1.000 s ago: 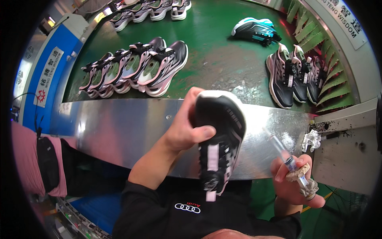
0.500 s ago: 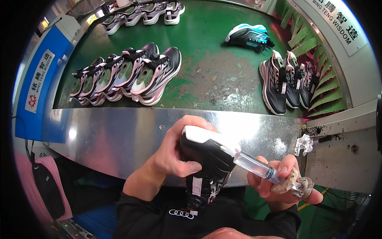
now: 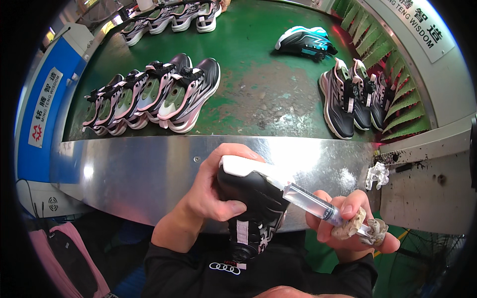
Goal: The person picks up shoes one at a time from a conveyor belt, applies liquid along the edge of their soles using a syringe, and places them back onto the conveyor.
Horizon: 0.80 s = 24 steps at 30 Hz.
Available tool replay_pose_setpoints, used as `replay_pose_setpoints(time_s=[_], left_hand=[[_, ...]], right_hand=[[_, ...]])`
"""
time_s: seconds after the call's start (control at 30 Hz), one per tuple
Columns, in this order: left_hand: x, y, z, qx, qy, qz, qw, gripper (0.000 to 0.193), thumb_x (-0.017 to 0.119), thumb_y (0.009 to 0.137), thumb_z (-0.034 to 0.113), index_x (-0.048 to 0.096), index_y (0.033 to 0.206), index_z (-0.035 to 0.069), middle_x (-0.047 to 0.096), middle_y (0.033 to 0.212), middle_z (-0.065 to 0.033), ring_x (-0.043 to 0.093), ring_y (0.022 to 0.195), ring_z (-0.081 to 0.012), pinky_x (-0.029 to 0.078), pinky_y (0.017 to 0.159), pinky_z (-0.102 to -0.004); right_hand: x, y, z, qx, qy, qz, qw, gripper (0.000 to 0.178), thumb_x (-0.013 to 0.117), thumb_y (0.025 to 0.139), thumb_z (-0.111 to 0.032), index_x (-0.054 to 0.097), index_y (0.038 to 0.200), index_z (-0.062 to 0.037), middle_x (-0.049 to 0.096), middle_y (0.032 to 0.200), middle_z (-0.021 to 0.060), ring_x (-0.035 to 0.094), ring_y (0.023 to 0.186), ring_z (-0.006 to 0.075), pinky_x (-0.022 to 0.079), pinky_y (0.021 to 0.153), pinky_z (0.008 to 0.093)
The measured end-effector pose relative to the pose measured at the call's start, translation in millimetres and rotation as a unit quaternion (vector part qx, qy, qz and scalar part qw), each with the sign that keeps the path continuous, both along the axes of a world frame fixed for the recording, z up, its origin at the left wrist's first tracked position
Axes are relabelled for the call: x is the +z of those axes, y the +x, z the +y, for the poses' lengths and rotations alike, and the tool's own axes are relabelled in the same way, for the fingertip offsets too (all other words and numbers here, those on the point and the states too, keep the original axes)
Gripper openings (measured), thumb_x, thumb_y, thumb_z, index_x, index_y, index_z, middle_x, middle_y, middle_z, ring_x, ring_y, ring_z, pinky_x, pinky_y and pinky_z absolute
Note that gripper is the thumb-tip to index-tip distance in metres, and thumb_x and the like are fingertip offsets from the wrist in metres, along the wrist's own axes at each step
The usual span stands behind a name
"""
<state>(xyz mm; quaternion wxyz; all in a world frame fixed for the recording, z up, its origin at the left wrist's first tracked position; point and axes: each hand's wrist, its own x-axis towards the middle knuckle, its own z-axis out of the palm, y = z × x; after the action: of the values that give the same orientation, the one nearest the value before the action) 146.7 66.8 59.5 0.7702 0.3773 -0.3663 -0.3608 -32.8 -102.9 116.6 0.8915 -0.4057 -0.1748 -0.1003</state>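
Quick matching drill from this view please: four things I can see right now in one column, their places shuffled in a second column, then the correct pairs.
Things:
1. black shoe
2. syringe
3. teal-soled shoe
4. crumpled white wad

Places:
A. alone, far on the green belt
B. in the right hand, tip at the sole
C. on the grey ledge at right
D. gripped in the left hand

Pairs: 1-D, 2-B, 3-A, 4-C

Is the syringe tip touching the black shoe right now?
Touching. The head view shows the syringe in the right hand, its tip meeting the black shoe with no gap.
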Motion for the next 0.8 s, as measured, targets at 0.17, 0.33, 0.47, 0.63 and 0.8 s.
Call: replay_pose_setpoints(time_s=[0.17, 0.33, 0.47, 0.63, 0.8], left_hand=[[-4, 5, -3, 0.032, 0.027, -0.007, 0.999, 0.072, 0.072, 0.056, 0.021, 0.040, 0.119, 0.003, 0.056, 0.103, -0.0203, 0.059, 0.094, -0.0267, 0.049, 0.081, -0.0351], [-11, 13, -2, 0.059, 0.043, 0.021, 0.997, 0.075, 0.072, 0.056, 0.025, 0.038, 0.119, 0.001, 0.054, 0.106, -0.0182, 0.058, 0.095, -0.0256, 0.047, 0.083, -0.0335], [-12, 16, -5, 0.076, 0.067, 0.040, 0.994, 0.077, 0.071, 0.055, 0.028, 0.038, 0.119, 0.001, 0.054, 0.107, -0.0169, 0.057, 0.097, -0.0259, 0.047, 0.085, -0.0335], [-18, 19, -3, 0.081, 0.058, 0.067, 0.993, 0.080, 0.070, 0.060, 0.030, 0.036, 0.126, -0.003, 0.055, 0.110, -0.0258, 0.059, 0.100, -0.0374, 0.051, 0.083, -0.0462], [-13, 23, -11, 0.037, 0.081, 0.068, 0.994, 0.073, 0.065, 0.066, 0.037, 0.041, 0.119, -0.007, 0.056, 0.102, -0.0325, 0.061, 0.090, -0.0423, 0.052, 0.078, -0.0474]], right_hand=[[-3, -3, 0, -0.053, -0.020, 0.065, 0.996, 0.076, 0.064, 0.070, -0.070, 0.050, 0.116, -0.0108, 0.064, 0.083, 0.0183, 0.039, 0.085, 0.0214, 0.029, 0.068, 0.0309], [-26, -12, -6, -0.027, 0.003, 0.003, 1.000, 0.093, 0.065, 0.069, -0.070, 0.042, 0.123, 0.0021, 0.050, 0.103, 0.0154, 0.048, 0.094, 0.0216, 0.036, 0.085, 0.0332], [-44, -16, -8, -0.027, 0.030, -0.006, 0.999, 0.097, 0.072, 0.066, -0.065, 0.040, 0.125, 0.0043, 0.047, 0.106, 0.0155, 0.050, 0.095, 0.0227, 0.041, 0.079, 0.0283], [-57, -22, -9, -0.019, 0.029, -0.007, 0.999, 0.097, 0.074, 0.065, -0.063, 0.040, 0.125, 0.0051, 0.047, 0.105, 0.0161, 0.052, 0.094, 0.0223, 0.043, 0.080, 0.0286], [-67, -30, -5, -0.030, 0.028, 0.033, 0.999, 0.098, 0.075, 0.065, -0.061, 0.040, 0.126, 0.0067, 0.047, 0.104, 0.0163, 0.052, 0.094, 0.0216, 0.043, 0.080, 0.0283]])
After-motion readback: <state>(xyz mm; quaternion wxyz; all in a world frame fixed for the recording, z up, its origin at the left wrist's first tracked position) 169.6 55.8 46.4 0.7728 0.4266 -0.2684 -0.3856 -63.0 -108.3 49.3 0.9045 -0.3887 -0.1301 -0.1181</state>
